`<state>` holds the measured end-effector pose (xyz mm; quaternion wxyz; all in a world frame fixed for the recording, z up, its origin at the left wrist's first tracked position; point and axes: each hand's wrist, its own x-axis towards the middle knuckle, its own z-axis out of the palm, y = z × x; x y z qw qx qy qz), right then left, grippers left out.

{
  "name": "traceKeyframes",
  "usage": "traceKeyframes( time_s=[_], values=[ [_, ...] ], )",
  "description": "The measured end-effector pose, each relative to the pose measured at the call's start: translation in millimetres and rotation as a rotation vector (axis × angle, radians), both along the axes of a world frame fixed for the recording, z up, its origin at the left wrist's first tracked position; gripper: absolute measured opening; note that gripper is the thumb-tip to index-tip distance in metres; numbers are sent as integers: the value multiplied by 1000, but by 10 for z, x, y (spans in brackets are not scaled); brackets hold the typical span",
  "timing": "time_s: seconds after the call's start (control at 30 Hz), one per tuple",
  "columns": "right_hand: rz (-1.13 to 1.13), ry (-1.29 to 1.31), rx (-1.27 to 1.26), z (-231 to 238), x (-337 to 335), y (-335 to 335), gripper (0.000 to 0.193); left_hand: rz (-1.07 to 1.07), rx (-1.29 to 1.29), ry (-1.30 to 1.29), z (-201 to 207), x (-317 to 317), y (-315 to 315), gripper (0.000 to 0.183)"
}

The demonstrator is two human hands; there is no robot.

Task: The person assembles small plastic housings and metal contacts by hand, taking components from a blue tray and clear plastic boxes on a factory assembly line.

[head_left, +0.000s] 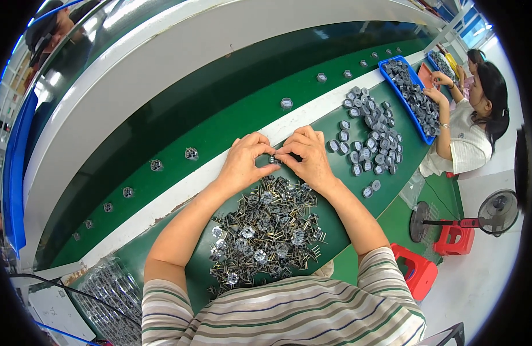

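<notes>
Left hand point(243, 163) and right hand point(307, 158) meeting fingertip to fingertip above the green desk point(335, 230), both pinching one small grey part point(273, 160), seemingly a pinned component. Just below the wrists, a loose pile of pinned parts point(266, 230). To the right, round grey caps point(367, 135) spread out, a blue tray point(413, 98) beyond them.

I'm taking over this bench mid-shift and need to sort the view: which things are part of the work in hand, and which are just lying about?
In the work:
- small part pinched by left hand and right hand
- pile of pinned parts
- grey round pieces
- pieces on the green belt

Lying about:
- blue tray, a co-worker's
- red stools
- floor fan
</notes>
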<state>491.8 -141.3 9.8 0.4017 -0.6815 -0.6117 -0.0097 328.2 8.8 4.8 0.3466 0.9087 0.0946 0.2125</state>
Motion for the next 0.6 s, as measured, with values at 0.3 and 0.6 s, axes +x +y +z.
traceKeyframes(
  time_s=[0.3, 0.6],
  values=[
    [283, 248, -406, 438, 10, -442, 20, 357, 215, 55, 232, -71, 430, 28],
    [239, 364, -449, 279, 70, -435, 14, 195, 303, 13, 336, 182, 362, 37]
  ],
)
